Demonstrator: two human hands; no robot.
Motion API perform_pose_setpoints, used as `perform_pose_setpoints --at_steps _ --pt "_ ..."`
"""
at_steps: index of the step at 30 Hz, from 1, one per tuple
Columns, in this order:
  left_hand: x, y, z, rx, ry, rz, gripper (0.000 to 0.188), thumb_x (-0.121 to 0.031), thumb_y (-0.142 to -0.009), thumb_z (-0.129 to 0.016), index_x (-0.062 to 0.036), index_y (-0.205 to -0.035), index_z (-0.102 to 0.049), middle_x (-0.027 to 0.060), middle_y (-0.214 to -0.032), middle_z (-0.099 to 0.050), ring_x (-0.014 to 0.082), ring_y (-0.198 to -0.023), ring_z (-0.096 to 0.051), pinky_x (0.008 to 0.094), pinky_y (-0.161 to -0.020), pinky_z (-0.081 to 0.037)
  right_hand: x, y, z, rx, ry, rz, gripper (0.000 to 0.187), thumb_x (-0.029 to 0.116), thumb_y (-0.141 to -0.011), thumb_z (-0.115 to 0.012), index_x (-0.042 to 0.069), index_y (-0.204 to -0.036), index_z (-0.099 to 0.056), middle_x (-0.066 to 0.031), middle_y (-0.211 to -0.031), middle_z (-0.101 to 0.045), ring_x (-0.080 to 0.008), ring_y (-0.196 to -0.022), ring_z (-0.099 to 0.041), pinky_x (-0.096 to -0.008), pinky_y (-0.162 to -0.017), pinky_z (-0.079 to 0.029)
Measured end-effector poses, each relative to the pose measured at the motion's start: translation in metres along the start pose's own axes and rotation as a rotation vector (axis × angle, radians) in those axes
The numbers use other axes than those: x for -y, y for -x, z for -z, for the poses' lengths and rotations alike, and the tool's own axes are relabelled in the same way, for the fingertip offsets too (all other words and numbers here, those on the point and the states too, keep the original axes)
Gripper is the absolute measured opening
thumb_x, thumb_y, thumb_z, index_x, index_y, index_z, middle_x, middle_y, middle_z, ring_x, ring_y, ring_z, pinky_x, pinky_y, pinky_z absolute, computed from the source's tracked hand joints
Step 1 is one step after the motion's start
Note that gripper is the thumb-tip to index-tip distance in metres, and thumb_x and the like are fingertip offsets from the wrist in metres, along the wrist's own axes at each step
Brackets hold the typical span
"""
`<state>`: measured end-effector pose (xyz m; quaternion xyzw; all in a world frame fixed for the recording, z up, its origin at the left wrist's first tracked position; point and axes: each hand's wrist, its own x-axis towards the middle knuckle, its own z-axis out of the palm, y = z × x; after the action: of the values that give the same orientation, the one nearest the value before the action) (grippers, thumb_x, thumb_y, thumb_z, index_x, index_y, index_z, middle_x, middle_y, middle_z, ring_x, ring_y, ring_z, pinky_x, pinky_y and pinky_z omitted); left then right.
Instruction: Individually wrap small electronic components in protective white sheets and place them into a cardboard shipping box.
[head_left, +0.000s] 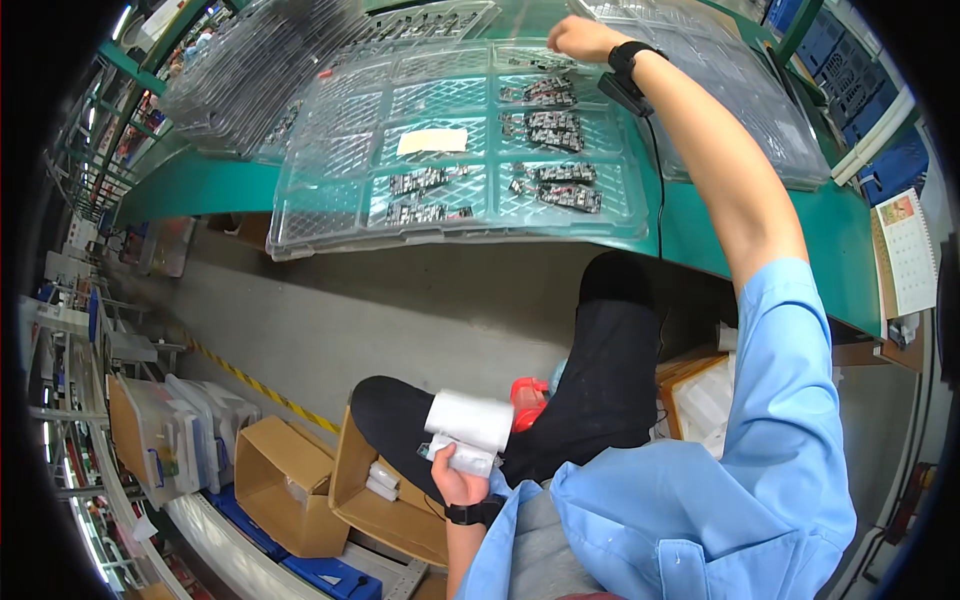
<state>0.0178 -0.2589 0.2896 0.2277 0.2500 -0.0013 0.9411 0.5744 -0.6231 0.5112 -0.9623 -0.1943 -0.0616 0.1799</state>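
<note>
Clear tray [330,215] holds dark parts [556,130] (counter); right hand [575,38] closed beyond it, left hand [455,478] clamps white packet [468,432].
</note>
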Motion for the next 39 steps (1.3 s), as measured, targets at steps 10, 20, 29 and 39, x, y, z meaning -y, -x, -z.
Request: perform_pose_setpoints --at_steps 10,20,29,39 --pt "0.016 -0.023 -0.013 0.048 0.082 0.069 0.05 -0.045 -0.105 -0.038 -0.0063 -0.13 -0.057 0.0115 -0.112 -0.068 0.0306 -0.103 -0.066 0.0549 -0.101 -0.049 0.028 0.027 0.01 -0.139 0.076 0.079 0.032 0.02 -0.085 -0.058 0.0 -0.105 -0.073 -0.0208 -0.099 -0.073 -0.0322 -0.095 -0.07 -0.0404 -0.085 -0.054" --pt "0.049 -0.079 -0.118 0.048 -0.915 -0.128 0.02 -0.008 -0.095 -0.061 -0.0051 -0.114 -0.055 0.0067 -0.104 -0.066 0.0202 -0.098 -0.065 0.0359 -0.086 -0.055 0.253 0.268 -0.061 0.254 -0.396 1.428 0.024 0.029 -0.091 -0.059 0.007 -0.093 -0.066 -0.0097 -0.097 -0.066 -0.0277 -0.09 -0.062 -0.0416 -0.086 -0.049" --pt "0.042 -0.059 -0.118 -0.05 -0.357 0.221 0.032 0.002 -0.09 -0.061 -0.0033 -0.121 -0.052 0.0076 -0.111 -0.063 0.0191 -0.103 -0.064 0.0342 -0.085 -0.055 0.2 0.291 -0.101 0.652 -0.176 0.776 0.029 0.037 -0.089 -0.064 0.007 -0.091 -0.067 -0.0085 -0.076 -0.063 -0.0277 -0.078 -0.061 -0.0404 -0.082 -0.046" --pt "0.032 -0.041 -0.136 0.394 -0.017 0.238 0.054 -0.005 -0.091 -0.052 0.0028 -0.143 -0.041 0.0148 -0.127 -0.058 0.026 -0.117 -0.061 0.0423 -0.1 -0.053 0.206 0.295 -0.117 0.569 -0.637 0.264 0.023 0.022 -0.082 -0.075 0.001 -0.084 -0.066 -0.0084 -0.062 -0.057 -0.024 -0.056 -0.058 -0.0359 -0.057 -0.045"
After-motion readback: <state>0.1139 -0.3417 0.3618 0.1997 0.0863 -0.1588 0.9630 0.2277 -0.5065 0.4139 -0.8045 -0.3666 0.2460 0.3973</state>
